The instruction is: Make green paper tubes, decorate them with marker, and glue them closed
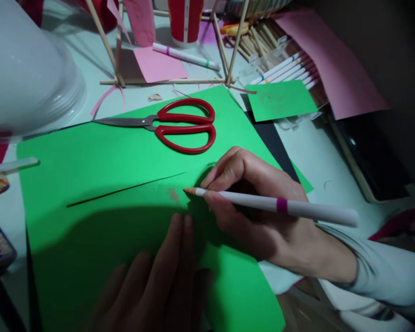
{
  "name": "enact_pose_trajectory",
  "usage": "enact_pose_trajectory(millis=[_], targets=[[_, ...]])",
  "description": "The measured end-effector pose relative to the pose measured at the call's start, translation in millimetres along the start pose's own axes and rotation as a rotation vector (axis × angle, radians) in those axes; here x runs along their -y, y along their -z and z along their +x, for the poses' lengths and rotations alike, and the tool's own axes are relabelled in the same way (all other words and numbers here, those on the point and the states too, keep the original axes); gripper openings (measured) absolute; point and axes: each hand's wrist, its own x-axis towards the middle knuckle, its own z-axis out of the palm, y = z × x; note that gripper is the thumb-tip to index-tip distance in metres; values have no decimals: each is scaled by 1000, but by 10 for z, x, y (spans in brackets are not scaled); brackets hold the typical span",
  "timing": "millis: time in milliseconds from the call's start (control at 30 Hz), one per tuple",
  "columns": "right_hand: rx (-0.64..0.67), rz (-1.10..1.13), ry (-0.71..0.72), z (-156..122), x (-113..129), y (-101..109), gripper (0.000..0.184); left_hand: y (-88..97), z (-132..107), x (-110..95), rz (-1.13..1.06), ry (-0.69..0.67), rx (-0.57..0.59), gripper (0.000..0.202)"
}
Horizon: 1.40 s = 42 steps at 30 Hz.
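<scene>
In the head view, my right hand (259, 203) pinches a white marker (311, 212) with a purple band. Its pointed tip rests on or just over a sheet of green paper (72, 161), beside a faint brownish smudge (173, 195). Fingers stretched out, my left hand (159, 281) lies in shadow on the lower part of that sheet, just below the marker's tip. Red-handled scissors (185, 125) lie across the top of the paper, blades to the left. A thin dark strip (124, 189) lies on the sheet left of the tip.
A frame of wooden sticks (166, 82) stands at the back, near a red cup (186, 20) and another marker (186, 56). A small green card (281, 100) covers part of a marker case. Pink paper (335, 60) and a dark phone-like slab (370, 154) lie right; a white lamp-like base (27, 78) stands left.
</scene>
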Motion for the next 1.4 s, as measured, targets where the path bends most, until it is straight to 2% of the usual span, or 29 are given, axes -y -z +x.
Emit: enact_pose_trajectory(millis=[233, 933, 1100, 1267, 1400], targets=[[4, 14, -22, 2, -12, 7, 16, -8, -9, -7, 6, 19, -11, 56], [10, -17, 22, 28, -17, 21, 18, 66, 38, 39, 24, -34, 40, 67], [14, -43, 38, 42, 3, 27, 14, 79, 62, 118, 52, -154, 46, 67], [16, -24, 36, 55, 7, 30, 15, 79, 80, 135, 71, -125, 53, 59], [-28, 20, 2, 55, 1, 19, 18, 62, 83, 171, 70, -209, 56, 57]])
